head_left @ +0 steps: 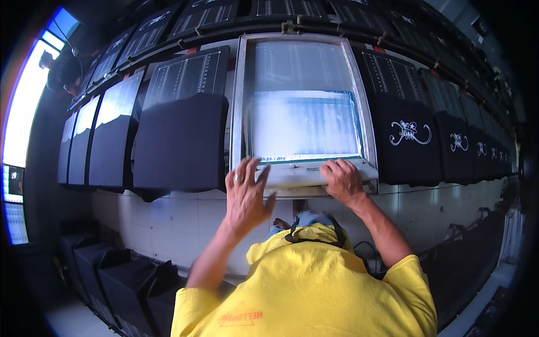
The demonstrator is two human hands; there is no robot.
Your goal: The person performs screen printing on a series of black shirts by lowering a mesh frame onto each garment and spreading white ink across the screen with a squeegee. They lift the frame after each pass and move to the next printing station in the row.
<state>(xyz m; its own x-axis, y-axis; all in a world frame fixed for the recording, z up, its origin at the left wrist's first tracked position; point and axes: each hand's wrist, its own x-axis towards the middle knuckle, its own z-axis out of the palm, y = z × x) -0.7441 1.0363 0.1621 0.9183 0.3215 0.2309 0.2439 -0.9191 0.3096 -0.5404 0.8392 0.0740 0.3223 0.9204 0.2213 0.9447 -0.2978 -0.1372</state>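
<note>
A silk-screen printing frame lies in front of me, with pale metal sides. Its mesh is pale at the far part and smeared with white and blue-green ink nearer me. My right hand is closed over the pale near rail, toward its right end, with the fingers curled on top. At the left end of that rail is my left hand. Its fingers are apart and slightly blurred, with the thumb held away. What lies beneath the frame is hidden.
Left of the frame, plain black fabric covers a slanted board. To the right, black fabric bears a white scroll print, and more printed pieces follow. A long rail runs behind the boards. A person stands at the far left.
</note>
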